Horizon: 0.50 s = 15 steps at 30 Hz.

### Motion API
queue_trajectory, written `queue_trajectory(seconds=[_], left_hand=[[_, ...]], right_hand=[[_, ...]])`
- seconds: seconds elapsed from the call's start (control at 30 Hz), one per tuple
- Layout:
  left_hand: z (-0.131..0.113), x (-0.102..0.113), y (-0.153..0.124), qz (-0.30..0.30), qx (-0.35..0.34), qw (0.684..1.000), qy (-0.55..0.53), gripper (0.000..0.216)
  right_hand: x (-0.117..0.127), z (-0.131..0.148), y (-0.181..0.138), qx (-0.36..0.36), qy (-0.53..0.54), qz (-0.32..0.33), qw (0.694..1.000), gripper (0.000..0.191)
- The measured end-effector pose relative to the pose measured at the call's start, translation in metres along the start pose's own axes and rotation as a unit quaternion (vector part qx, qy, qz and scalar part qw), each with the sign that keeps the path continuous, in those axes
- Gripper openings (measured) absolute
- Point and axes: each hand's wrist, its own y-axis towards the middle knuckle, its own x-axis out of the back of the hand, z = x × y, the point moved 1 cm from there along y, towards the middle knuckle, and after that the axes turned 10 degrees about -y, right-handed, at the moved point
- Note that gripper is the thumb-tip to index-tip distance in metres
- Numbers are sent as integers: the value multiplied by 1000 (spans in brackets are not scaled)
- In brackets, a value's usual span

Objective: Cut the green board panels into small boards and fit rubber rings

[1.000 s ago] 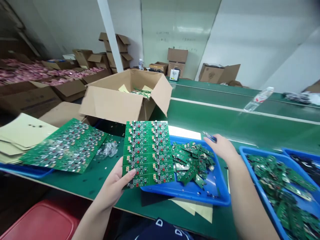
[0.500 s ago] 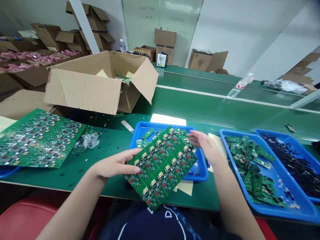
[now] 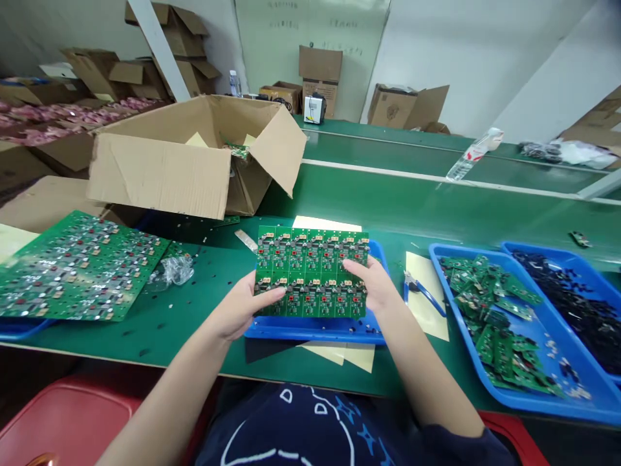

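A green circuit board panel (image 3: 313,265), filled with rows of small repeated boards with cream connectors and red parts, is held level over a blue tray (image 3: 315,331). My left hand (image 3: 247,304) grips its left edge, thumb on top. At the right edge my right hand (image 3: 372,281) pinches it the same way, fingers underneath. The panel covers most of the tray and whatever lies in it. Blue-handled cutters (image 3: 423,291) rest on yellow paper (image 3: 429,317) to the right of my right hand.
Further right are a blue tray of small circuit boards (image 3: 504,323) and another of black parts (image 3: 577,298). A larger board panel (image 3: 77,272) lies at left beside a crumpled clear bag (image 3: 177,270). Behind stands an open cardboard box (image 3: 160,168); a water bottle (image 3: 473,155) is at back right.
The panel has turned from slanted to straight and moved slightly up. My right hand, earlier open and off the panel, now grips its right edge. The cutters have come into view.
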Motion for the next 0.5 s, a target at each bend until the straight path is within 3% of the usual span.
queue_trajectory(seconds=[0.1,0.3,0.5], left_hand=[[6,-8,0,-35,-29,997,59,52],[-3,-9,-1,-83,-117,968,208,40],[-7,-11,-5,-124,-151,941,275,36]], right_hand=[[-4,-3,0,-13,-60,-4,998,47],[-16,-6,-4,101,-88,-43,990,42],[-19,-11,-4,134,-145,-99,975,43]])
